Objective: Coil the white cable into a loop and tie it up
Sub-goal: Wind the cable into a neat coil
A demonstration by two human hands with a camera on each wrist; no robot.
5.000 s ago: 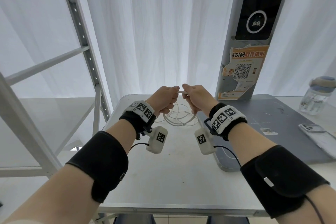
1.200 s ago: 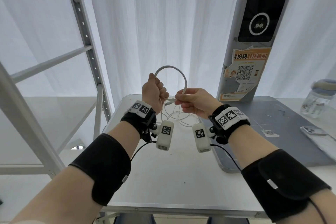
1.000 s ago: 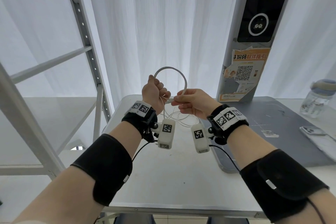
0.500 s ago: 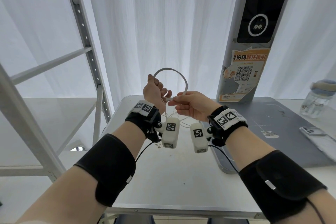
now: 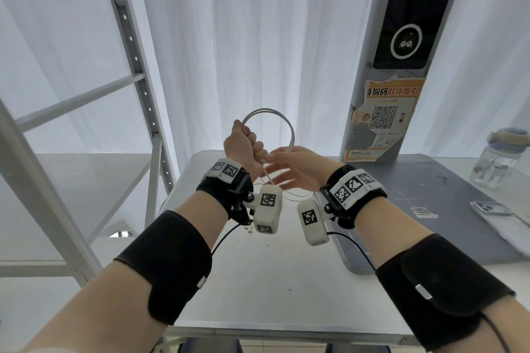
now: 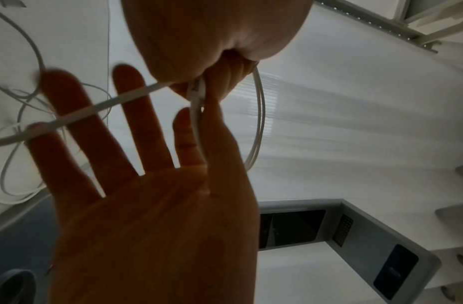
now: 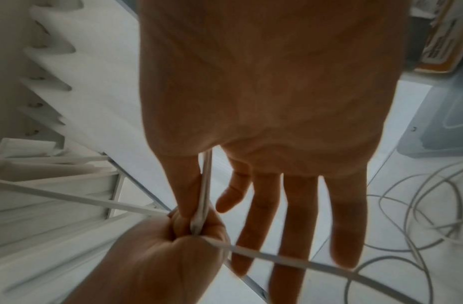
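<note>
The white cable (image 5: 268, 109) stands as a small doubled loop above my left hand (image 5: 243, 143), which grips its base in a fist. The rest of the cable lies in loose turns (image 5: 298, 196) on the table below. My right hand (image 5: 289, 170) is just right of the fist with its fingers straight and spread. In the right wrist view its thumb (image 7: 186, 185) lies along the doubled strand (image 7: 205, 185) where it enters the left fist (image 7: 160, 257). One strand (image 6: 95, 107) runs across in front of the spread right fingers (image 6: 126, 98).
The white table (image 5: 258, 281) carries a grey mat (image 5: 430, 195) on its right, with a phone (image 5: 504, 218) and a water bottle (image 5: 500, 160) at the far right. A grey kiosk column (image 5: 401, 37) stands behind, a metal shelf frame (image 5: 129, 37) to the left.
My right hand, which was pinching the cable by the left fist, has spread its fingers. The left hand has closed into a tighter fist on the loop, which now shows two strands.
</note>
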